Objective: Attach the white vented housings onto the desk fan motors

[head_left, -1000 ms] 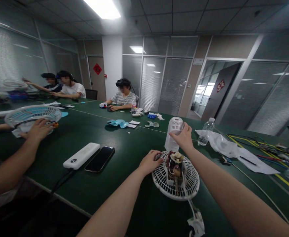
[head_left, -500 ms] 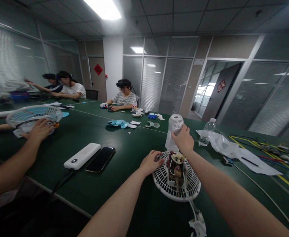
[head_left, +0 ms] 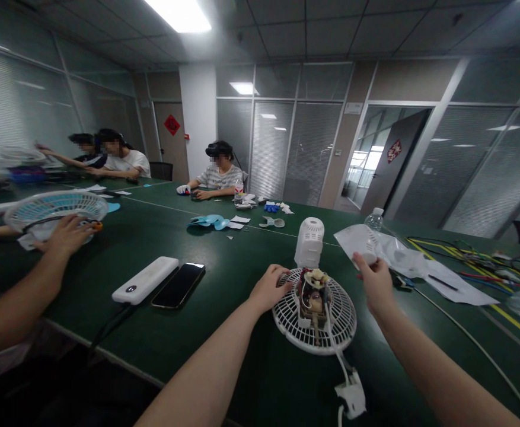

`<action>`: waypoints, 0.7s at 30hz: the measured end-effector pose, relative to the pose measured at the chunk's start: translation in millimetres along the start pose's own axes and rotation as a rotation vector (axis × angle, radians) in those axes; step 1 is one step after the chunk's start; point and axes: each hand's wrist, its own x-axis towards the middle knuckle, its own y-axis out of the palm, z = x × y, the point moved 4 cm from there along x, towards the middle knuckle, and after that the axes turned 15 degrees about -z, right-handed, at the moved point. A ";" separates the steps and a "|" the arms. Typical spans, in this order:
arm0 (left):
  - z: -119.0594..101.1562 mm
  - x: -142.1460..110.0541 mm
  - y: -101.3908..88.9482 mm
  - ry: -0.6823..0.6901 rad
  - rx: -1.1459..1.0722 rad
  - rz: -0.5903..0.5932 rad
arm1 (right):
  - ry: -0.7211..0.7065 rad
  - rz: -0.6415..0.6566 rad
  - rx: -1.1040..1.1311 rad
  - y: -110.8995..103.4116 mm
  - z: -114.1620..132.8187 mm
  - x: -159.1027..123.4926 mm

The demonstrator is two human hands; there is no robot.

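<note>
White housing (head_left: 309, 244) was released, left upright just beyond fan grille (head_left: 343, 314); small white part (head_left: 367, 256) was pinched in right hand (head_left: 379, 287) instead. Grille was touched by left hand (head_left: 266, 289) (closed grip couldn't be told). Exposed internals (head_left: 315, 301) were left accessible, apparently.

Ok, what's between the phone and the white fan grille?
In the head view, from the phone: bare green table, then your left hand, its fingers on the grille.
</note>
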 end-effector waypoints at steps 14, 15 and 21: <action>-45.7 -22.0 -1.2 0.334 -0.471 -0.101 | -0.134 0.253 0.081 -38.4 20.6 -88.7; -47.3 -22.7 -0.9 0.367 -0.452 -0.107 | -0.170 0.255 0.032 -39.3 21.5 -91.3; -43.0 -22.3 6.2 0.306 -0.467 0.001 | -0.393 0.415 -0.001 -37.3 21.5 -100.7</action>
